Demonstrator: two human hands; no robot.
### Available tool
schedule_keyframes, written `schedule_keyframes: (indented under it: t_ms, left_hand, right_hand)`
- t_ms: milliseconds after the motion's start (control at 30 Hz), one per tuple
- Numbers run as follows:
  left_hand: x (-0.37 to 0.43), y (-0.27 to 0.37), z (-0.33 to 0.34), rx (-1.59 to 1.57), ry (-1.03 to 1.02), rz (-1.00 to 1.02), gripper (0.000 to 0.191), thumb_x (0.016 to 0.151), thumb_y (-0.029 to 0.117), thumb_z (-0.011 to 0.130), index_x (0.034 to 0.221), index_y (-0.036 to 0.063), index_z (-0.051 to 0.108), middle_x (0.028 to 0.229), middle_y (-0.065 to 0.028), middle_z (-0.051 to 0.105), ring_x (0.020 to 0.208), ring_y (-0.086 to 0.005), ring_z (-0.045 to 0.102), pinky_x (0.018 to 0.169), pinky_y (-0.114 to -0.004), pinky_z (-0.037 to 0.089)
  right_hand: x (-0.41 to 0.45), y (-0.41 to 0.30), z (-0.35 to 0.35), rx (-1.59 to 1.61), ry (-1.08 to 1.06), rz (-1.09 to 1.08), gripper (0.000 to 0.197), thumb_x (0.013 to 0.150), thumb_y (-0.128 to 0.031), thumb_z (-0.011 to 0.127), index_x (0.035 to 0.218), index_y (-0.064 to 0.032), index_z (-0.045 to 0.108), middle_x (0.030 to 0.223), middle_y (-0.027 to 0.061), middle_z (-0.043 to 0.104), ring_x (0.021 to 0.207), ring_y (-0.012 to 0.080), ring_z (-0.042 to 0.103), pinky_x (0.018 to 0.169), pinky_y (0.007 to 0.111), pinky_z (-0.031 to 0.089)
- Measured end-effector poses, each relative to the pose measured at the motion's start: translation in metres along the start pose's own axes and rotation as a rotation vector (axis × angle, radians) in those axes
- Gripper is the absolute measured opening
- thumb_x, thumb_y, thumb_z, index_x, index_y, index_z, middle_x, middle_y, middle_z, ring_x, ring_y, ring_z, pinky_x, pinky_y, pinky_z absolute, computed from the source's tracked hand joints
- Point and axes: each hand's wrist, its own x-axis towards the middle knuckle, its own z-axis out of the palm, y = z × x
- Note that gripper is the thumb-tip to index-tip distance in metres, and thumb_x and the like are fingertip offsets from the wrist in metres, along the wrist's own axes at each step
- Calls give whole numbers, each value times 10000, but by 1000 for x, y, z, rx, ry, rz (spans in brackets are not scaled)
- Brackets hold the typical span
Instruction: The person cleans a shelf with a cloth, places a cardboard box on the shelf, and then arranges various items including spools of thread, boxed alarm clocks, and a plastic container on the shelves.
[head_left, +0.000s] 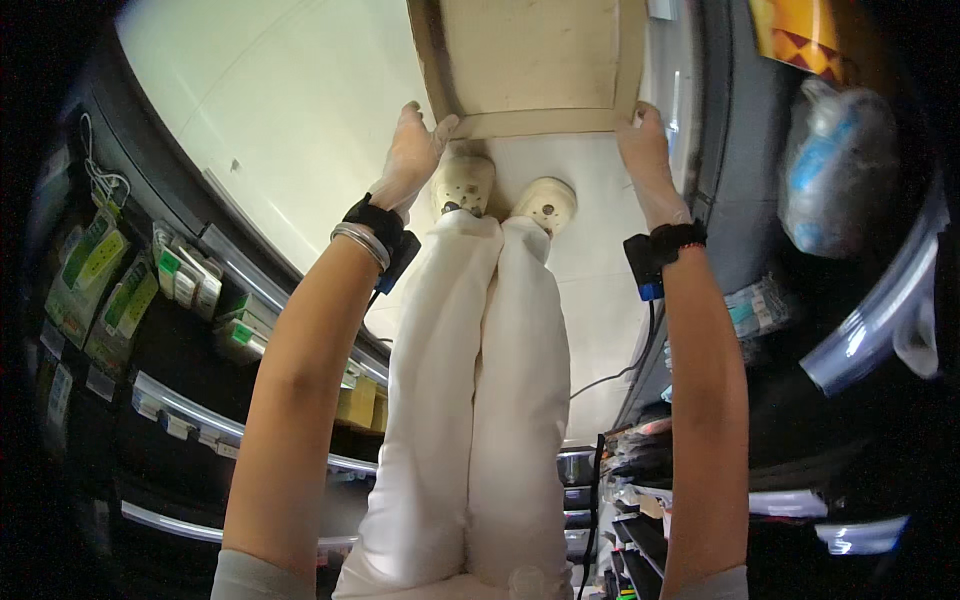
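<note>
A brown cardboard box or tray (536, 56) with raised edges lies at the top middle, in front of my feet and partly cut off by the picture's edge. At its near left corner is my left hand (412, 150), thumb against the edge and fingers spread apart. My right hand (646, 146) is at the near right corner, its fingers curled on the cardboard edge. Black straps with small dark devices circle both wrists. Cream clogs (465, 184) stand on the floor just below the box.
Shelves with packaged goods (180, 274) curve along the left. On the right, a dark shelf base bears a clear plastic bag with blue items (832, 172) and an orange package (799, 37). A black cable (607, 375) runs near my right leg over the pale floor (255, 97).
</note>
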Motion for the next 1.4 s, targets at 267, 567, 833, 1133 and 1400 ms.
schedule_keyframes:
  t_ms: [267, 567, 833, 1133, 1400]
  left_hand:
    - [27, -35, 3, -137, -85, 56, 463, 899, 255, 530, 1276, -1, 452, 1084, -257, 627, 1055, -358, 600, 919, -396, 449]
    - [-115, 19, -68, -11, -150, 153, 407, 924, 188, 513, 1273, 4, 416, 1054, -262, 616, 983, -376, 615, 855, -414, 483]
    - [-294, 79, -163, 21, -123, 146, 480, 902, 122, 592, 1315, 39, 361, 1169, -197, 565, 1060, -297, 597, 864, -377, 522]
    - [-478, 142, -265, -42, 293, 521, 472, 876, 99, 572, 1287, 25, 353, 1158, -270, 503, 1048, -452, 527, 861, -471, 450]
    - [-584, 163, -317, 4, 309, 740, 451, 892, 17, 457, 1334, 20, 368, 1172, -274, 511, 1076, -454, 513, 912, -455, 440]
  right_hand:
    - [20, 17, 20, 32, -61, 41, 405, 929, -356, 484, 1177, -49, 577, 985, 239, 654, 972, 401, 614, 820, 452, 482]
    - [-121, -16, -67, -31, -66, -23, 322, 983, -216, 399, 1191, -6, 527, 1006, 254, 618, 949, 425, 592, 807, 482, 470]
    - [-249, -81, -169, 209, 97, -165, 258, 990, -190, 420, 1087, 22, 531, 954, 245, 601, 905, 430, 578, 756, 461, 460]
    - [-377, -199, -298, 294, 336, -409, 254, 979, -164, 441, 1029, 61, 549, 922, 281, 594, 869, 452, 572, 732, 470, 450]
    - [-489, -250, -360, 424, 539, -521, 328, 1002, -206, 418, 1182, 54, 504, 1065, 299, 592, 967, 448, 580, 792, 425, 471]
